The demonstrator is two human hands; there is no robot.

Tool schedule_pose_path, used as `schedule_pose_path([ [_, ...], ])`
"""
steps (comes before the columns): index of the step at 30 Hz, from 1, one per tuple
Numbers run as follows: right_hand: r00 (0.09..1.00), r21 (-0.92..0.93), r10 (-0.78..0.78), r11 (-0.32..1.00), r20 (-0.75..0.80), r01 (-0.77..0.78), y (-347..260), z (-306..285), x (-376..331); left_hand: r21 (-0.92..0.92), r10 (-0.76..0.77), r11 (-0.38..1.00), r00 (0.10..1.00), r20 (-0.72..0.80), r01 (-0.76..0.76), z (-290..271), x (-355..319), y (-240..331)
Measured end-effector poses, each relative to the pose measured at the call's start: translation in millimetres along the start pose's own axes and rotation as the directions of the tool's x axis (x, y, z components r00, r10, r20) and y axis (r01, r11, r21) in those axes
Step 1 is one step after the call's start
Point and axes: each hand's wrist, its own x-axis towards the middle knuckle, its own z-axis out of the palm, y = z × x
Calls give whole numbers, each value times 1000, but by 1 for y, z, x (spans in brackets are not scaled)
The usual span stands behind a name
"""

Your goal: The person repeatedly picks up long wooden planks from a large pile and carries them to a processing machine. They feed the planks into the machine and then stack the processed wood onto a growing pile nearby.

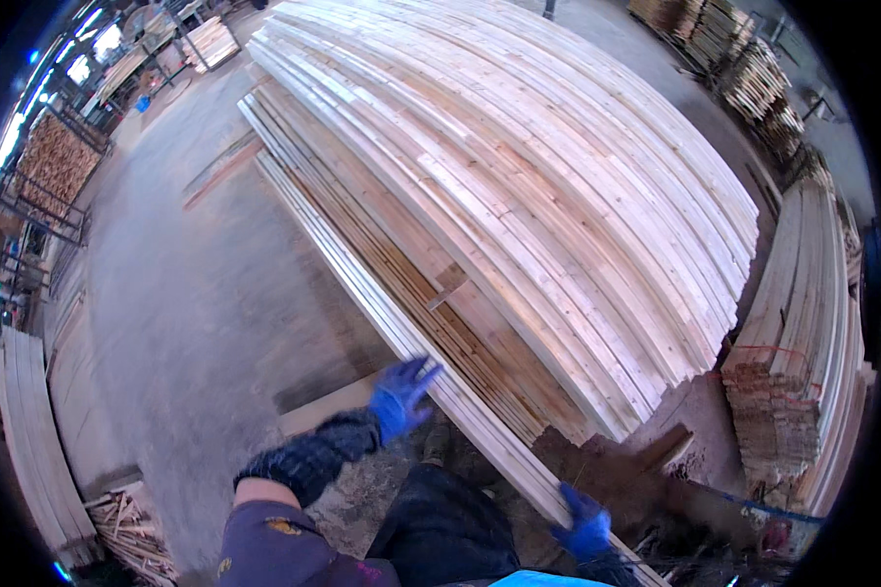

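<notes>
Long, narrow pale wooden boards [489, 424] lie side by side, running diagonally past my body along the near side of a big lumber stack [529, 186]. My left hand [401, 398], in a blue glove, rests against their left edge with its fingers spread and the tips reaching the top. Farther down, near the boards' close end, my right hand [584, 525], gloved in blue too, is closed over them. Its palm side is hidden. Between these boards and the higher stack, a lower layer of browner boards [392, 264] carries a small wood offcut [447, 296].
Bundled lumber [783, 372] stands to the right, with further piles [754, 88] behind it. Planks [34, 440] and a heap of thin sticks [132, 533] lie at the left. A wooden bearer [328, 406] crosses the concrete floor [186, 323] beside my left hand.
</notes>
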Motion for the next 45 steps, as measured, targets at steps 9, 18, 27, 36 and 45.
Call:
schedule_pose_path([
  [9,960,-437,211,857,-185,-273,17,-55,-185,69,463,820,730,502,-568,31,99,-73],
  [18,888,-602,272,658,-371,-453,70,-2,-292,-40,526,815,709,470,-578,39,12,4],
  [27,801,-306,115,885,-588,-351,123,-8,-327,314,513,728,788,341,-609,-25,-4,32],
  [36,604,-154,78,934,-793,-323,89,-6,-324,746,983,-128,14,181,-653,-133,83,54],
  [45,690,-109,201,919,-696,-378,178,-1,-365,504,485,509,716,502,-698,-175,34,219],
])
